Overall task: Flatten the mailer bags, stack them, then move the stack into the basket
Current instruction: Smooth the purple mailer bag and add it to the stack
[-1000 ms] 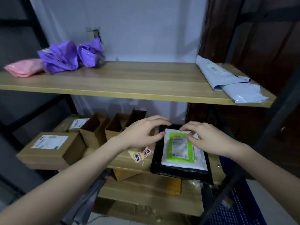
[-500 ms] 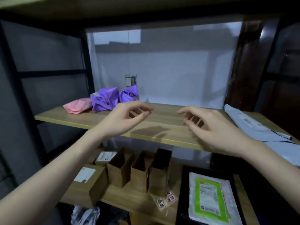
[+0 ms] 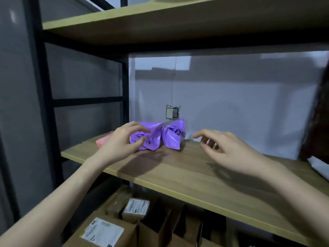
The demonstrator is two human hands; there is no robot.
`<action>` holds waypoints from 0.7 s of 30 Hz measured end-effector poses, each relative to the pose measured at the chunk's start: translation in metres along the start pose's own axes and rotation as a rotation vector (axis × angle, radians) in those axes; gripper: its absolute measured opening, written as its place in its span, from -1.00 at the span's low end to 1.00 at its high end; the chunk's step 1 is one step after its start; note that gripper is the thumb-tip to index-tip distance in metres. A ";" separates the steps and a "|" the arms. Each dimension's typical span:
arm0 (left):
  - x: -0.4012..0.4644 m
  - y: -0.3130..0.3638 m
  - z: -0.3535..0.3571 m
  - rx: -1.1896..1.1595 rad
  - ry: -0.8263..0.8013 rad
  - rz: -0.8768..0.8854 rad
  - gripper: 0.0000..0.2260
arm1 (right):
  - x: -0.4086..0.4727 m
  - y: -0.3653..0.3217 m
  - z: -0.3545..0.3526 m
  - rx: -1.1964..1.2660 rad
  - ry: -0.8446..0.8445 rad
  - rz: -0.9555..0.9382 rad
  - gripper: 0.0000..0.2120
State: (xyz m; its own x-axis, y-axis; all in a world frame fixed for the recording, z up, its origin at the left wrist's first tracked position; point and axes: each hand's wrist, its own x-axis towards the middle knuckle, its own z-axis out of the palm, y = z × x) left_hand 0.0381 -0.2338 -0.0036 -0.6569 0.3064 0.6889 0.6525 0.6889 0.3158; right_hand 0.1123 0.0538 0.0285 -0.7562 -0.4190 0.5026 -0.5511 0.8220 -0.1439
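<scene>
Purple plastic, still crumpled, marks how little is done: two purple mailer bags sit bunched side by side toward the back of the wooden shelf [image 3: 178, 172], the left purple bag [image 3: 149, 138] and the right purple bag [image 3: 173, 135], with a pink bag [image 3: 103, 140] partly hidden at nine o'clock of them, behind the left hand. None of these looks flattened or stacked, and no basket is in view, so flattening, stacking and the transfer all seem to lie ahead.

At the left purple bag's front, the left hand [image 3: 122, 141] reaches in with fingers curved and spread; whether it touches the plastic I cannot tell, but it grips nothing. At three o'clock of the bags, the right hand [image 3: 229, 150] hovers above the shelf, apart from them, fingers loosely curled and empty.
</scene>
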 end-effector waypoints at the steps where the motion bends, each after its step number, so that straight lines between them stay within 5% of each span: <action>1: 0.002 -0.012 -0.002 -0.002 0.015 -0.029 -0.83 | 0.009 0.000 0.005 -0.001 -0.004 -0.005 -0.80; 11: 0.030 -0.066 0.039 0.204 0.016 -0.036 -0.63 | 0.051 -0.001 0.042 -0.012 -0.039 0.006 -0.77; 14: 0.041 -0.064 0.052 0.302 0.026 -0.050 -0.79 | 0.052 0.001 0.039 -0.014 -0.031 0.008 -0.77; 21: 0.050 -0.032 0.020 -0.275 0.413 -0.136 -0.93 | 0.047 0.013 0.025 0.077 0.051 0.087 -0.81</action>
State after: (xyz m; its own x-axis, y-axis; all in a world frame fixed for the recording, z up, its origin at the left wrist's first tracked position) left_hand -0.0236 -0.2278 0.0080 -0.5749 -0.0977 0.8124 0.6833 0.4889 0.5423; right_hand 0.0611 0.0353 0.0291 -0.7847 -0.3256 0.5275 -0.5108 0.8217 -0.2527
